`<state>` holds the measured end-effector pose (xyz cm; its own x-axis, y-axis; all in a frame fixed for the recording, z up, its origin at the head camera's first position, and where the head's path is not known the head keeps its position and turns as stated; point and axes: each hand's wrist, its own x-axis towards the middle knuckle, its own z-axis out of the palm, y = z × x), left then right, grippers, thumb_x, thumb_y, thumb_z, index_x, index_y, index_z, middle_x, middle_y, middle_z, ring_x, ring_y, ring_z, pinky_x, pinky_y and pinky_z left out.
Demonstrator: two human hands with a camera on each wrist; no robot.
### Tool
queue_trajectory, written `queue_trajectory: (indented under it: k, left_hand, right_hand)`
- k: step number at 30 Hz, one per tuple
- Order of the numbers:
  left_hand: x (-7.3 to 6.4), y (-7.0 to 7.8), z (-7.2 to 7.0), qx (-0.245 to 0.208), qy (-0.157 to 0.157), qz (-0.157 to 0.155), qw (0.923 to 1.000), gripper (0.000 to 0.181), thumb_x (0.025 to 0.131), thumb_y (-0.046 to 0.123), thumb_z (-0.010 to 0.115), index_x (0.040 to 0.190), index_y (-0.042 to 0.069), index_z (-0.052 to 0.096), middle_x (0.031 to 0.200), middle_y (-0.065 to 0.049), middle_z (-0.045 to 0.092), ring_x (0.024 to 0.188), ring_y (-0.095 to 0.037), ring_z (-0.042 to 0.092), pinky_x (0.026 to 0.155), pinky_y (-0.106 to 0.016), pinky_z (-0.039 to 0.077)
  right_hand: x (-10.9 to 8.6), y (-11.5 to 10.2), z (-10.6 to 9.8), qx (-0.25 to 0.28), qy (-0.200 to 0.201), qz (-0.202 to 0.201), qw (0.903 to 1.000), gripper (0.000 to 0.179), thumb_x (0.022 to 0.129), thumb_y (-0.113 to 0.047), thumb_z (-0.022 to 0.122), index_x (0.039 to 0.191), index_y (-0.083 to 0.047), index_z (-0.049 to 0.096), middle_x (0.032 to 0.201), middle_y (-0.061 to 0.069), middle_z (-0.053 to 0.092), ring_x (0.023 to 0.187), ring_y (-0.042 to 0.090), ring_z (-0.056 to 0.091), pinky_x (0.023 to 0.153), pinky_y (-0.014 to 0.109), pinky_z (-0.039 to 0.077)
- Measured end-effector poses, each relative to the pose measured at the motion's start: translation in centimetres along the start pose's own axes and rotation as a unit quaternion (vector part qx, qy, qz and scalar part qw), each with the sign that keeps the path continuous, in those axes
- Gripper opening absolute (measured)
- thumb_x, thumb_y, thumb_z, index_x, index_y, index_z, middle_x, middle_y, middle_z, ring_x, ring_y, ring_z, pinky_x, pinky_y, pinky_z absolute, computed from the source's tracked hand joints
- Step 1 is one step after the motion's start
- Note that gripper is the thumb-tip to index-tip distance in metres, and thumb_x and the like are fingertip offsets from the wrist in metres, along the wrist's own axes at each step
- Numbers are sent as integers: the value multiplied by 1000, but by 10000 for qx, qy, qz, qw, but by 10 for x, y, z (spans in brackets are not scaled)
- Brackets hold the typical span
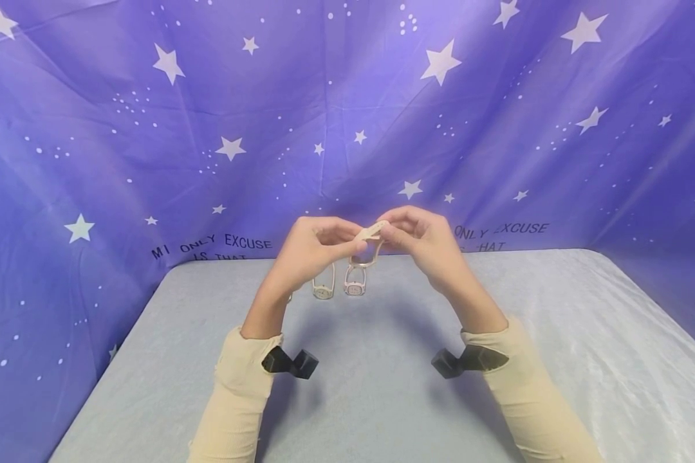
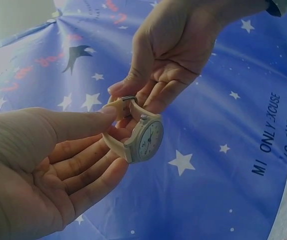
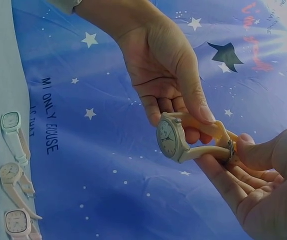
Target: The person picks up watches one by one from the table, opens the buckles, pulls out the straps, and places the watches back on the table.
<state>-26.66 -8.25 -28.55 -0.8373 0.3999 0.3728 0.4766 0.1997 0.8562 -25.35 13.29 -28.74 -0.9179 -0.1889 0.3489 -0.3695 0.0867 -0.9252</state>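
Note:
A cream wristwatch with a round white dial is held up above the table between both hands, its strap closed into a loop. My left hand pinches the strap near the metal buckle, thumb on top. From the other side my right hand pinches the strap at the buckle, its thumb close to the left one, as the right wrist view shows. The watch case hangs below the fingers, dial facing outward. In the head view the fingers partly cover the strap.
At the table's back edge lie a pale green square watch, a beige round watch and a pink square watch. The table has a light grey-blue cloth. Behind it hangs a purple-blue star-patterned curtain.

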Motion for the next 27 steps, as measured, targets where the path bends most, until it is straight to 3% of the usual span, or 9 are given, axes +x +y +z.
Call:
queue_trajectory:
  k: [6,12,17,22,27]
  left_hand:
    - [0,-1,0,-201,6,-27,9998,19,87,12,81,105,7,78,94,-7,80,82,-21,77,84,-36,62]
    - [0,-1,-1,-93,43,-84,9999,20,86,15,82,104,8,78,94,-7,80,82,-20,76,82,-36,61]
    - [-1,1,-2,-109,-29,-243,9996,19,86,16,82,103,10,78,93,-6,79,82,-22,76,83,-37,60]
    - [-2,3,-2,-126,-290,-560,9979,23,86,13,80,108,7,76,94,-8,78,85,-22,74,89,-39,57]
    - [-2,4,-1,-275,-719,-840,9935,23,90,11,75,112,4,74,95,-11,78,87,-22,73,95,-39,56]
  right_hand:
    - [0,-2,-1,302,-37,14,9995,14,100,-1,60,113,5,60,96,-7,76,94,17,76,91,34,61]
    - [1,-3,-3,650,-146,55,9978,9,103,1,53,112,0,55,97,-5,77,90,12,76,91,35,61]
    - [2,-2,-5,800,-337,26,9962,11,103,0,53,114,0,54,103,3,78,91,15,77,91,37,61]
    - [1,-2,-6,811,-428,-79,9958,17,104,-4,54,117,7,52,110,12,77,93,17,77,91,37,61]
    - [1,0,-3,653,-394,-89,9970,8,104,-5,54,111,-1,56,111,13,76,93,17,77,92,39,61]
